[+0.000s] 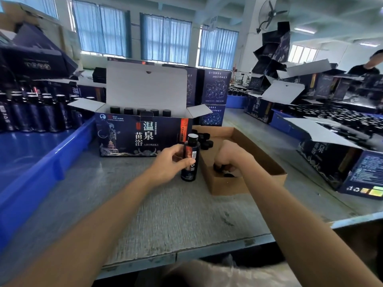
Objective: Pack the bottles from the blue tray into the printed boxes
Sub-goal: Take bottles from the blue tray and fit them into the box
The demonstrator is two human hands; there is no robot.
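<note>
One bottle (191, 154) is standing on the desk (165, 208), my left hand (165, 164) gripping it. My right hand (234, 156) is clenching dark caps (218, 168).

Grey counter (165, 214); shallow brown cardboard tray (226, 186) holding black caps (207, 143). Wall fan (271, 14) upper right, blue curtains (165, 38) behind, person (366, 68) far right.

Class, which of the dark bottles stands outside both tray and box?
The dark black-capped bottle upright on the grey table in the left grip; others stand in the blue plastic tray or printed box.
</note>
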